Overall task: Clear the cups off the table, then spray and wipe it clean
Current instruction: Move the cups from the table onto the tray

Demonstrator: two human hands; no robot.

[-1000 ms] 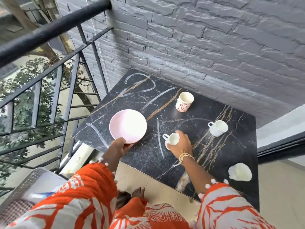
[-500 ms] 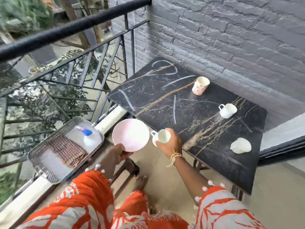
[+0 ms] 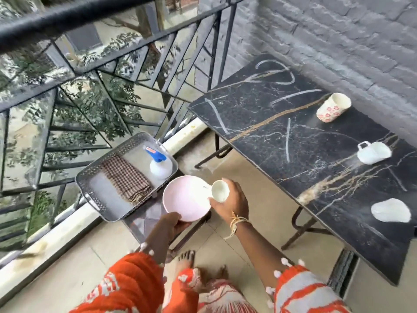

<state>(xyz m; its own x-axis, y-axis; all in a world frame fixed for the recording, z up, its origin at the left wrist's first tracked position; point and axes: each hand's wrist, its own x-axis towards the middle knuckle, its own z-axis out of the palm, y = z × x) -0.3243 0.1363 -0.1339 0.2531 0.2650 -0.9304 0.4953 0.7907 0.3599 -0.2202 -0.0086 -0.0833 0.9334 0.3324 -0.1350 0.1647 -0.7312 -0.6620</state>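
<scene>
While both hands are off the table edge, notes from the head view only:

Step in hand: clearing, judged part done; carrying crockery toward the perforated metal tray (image 3: 94,177) on the low stand by the railing.

Left hand (image 3: 168,222): grasping the near rim of the shallow pale-pink ceramic bowl (image 3: 185,201), which is held over the stand, just beside the tray.

Right hand (image 3: 230,202): clenched round the small white ceramic cup (image 3: 220,190), mouth tipped toward the camera, touching the bowl's rim.

Left on the black marble-patterned table (image 3: 259,114): red-flowered white cup (image 3: 332,107) near the wall; white handled cup (image 3: 373,152); white cup (image 3: 391,210) near the front edge. All three look empty.

Tray contents: brown checked cloth (image 3: 126,177); white spray bottle with blue trigger (image 3: 159,166).

Next move calls for: setting bowl and cup down on free tray floor, clear of the bottle, then returning for three cups.

Table look: pale streaks across dark top; whether veining or marks, cannot tell.
</scene>
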